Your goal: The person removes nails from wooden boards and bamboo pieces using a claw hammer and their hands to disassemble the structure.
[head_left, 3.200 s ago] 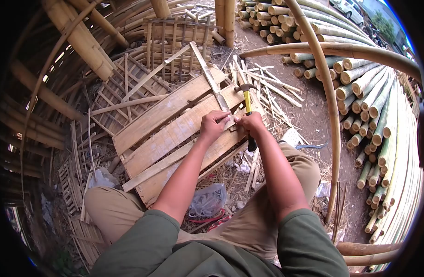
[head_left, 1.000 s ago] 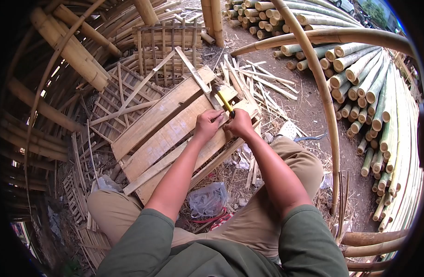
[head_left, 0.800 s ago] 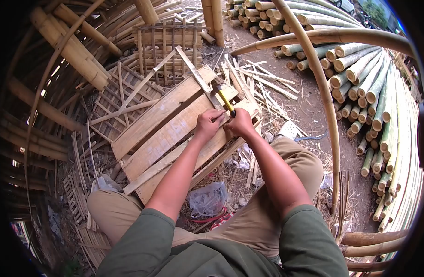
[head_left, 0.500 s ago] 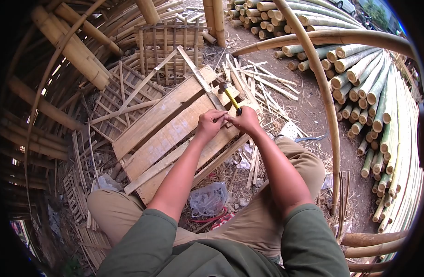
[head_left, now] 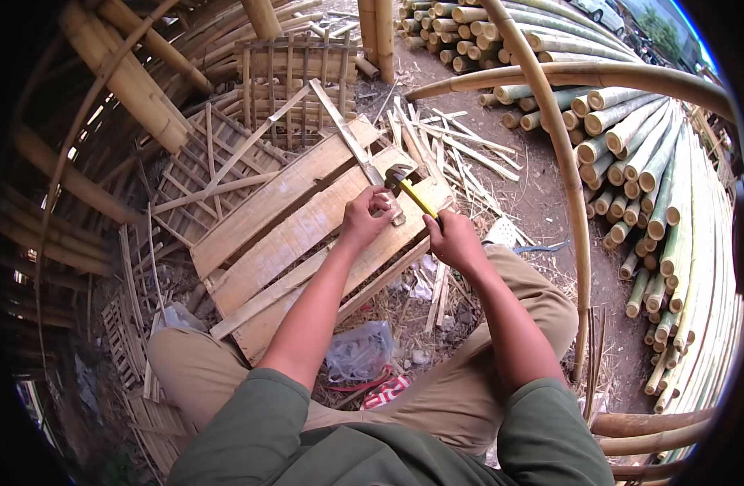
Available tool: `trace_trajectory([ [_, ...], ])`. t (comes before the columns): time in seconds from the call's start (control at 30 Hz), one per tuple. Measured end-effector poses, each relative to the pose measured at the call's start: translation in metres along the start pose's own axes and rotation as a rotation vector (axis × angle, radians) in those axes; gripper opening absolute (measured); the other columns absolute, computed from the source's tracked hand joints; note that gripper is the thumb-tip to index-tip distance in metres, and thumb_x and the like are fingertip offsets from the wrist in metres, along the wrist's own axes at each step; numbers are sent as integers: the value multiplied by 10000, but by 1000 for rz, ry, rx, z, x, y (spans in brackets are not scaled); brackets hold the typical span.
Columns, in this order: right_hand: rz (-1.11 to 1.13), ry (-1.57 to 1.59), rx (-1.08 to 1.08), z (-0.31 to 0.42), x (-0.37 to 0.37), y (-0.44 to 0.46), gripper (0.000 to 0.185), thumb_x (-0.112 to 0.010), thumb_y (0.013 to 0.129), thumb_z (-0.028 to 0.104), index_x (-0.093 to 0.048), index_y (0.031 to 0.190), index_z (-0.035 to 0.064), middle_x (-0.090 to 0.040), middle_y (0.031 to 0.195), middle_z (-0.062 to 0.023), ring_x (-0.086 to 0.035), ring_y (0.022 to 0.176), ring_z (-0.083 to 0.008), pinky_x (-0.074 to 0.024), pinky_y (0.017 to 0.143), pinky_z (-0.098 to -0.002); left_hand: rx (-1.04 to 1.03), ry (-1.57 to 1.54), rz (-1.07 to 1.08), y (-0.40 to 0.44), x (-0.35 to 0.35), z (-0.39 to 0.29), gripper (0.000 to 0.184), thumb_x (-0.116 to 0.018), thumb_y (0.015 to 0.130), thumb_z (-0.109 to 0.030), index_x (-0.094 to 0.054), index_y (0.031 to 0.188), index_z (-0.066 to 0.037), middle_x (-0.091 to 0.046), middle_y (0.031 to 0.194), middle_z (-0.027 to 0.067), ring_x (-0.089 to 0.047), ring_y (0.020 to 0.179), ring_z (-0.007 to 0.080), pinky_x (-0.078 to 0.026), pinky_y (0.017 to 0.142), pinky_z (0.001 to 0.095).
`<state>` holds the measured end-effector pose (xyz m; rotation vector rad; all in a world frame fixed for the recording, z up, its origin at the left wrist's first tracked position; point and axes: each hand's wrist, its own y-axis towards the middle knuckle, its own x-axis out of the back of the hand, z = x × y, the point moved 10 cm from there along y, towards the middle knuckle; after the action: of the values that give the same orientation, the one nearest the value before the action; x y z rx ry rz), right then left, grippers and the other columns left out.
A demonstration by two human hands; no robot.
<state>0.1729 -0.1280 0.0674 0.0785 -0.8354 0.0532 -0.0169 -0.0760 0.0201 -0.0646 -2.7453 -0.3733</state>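
Note:
My right hand point(head_left: 455, 240) is wrapped round the yellow handle of a hammer point(head_left: 412, 197). The hammer's dark head lies just beyond the fingertips of my left hand point(head_left: 366, 219), over the wooden boards. My left fingers are pinched together at the near end of a flat bamboo strip point(head_left: 352, 139); whatever sits between them is too small to make out. That strip runs away from me across a low bench of wooden planks point(head_left: 295, 223), past its far edge. Another loose strip point(head_left: 271, 292) rests along the bench's near side.
Bamboo lattice panels point(head_left: 218, 162) stand left of and behind the bench. Split strips point(head_left: 461, 146) litter the ground to its right. Stacked bamboo poles point(head_left: 631, 162) fill the right side, behind a curved bamboo post point(head_left: 570, 162). A plastic bag point(head_left: 360, 352) lies between my legs.
My right hand has drawn away from my left, toward me and to the right, its grip now on the hammer's handle. The hammer's head has dropped close to my left fingers.

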Motion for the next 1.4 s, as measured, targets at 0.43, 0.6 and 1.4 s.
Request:
trace_trajectory([
  [0.43,91,-172,32,9,11,-23,399,-554,974,325,-625,824,-38,-641,767,-289,-634,756,-472,-502,712,-536,56,26,-10,1,-1,-9,587,-788,734,-89,-536,1257,-4,-690,864,34,-658,903,128,-508,910,299],
  [0.6,0,-79,31,16,21,-27,395,-541,982,325,-605,819,-29,-632,733,-290,-634,723,-474,-500,684,-545,-58,53,-13,1,-2,-15,685,-779,742,-73,-469,1347,13,-701,737,31,-676,966,158,-526,872,300],
  [1.4,-25,-176,75,18,6,-40,329,-545,978,264,-571,842,-35,-632,691,-273,-635,665,-467,-502,631,-543,-24,86,3,4,-2,-7,768,-804,721,-75,-452,1397,22,-694,707,10,-658,994,120,-490,938,282],
])
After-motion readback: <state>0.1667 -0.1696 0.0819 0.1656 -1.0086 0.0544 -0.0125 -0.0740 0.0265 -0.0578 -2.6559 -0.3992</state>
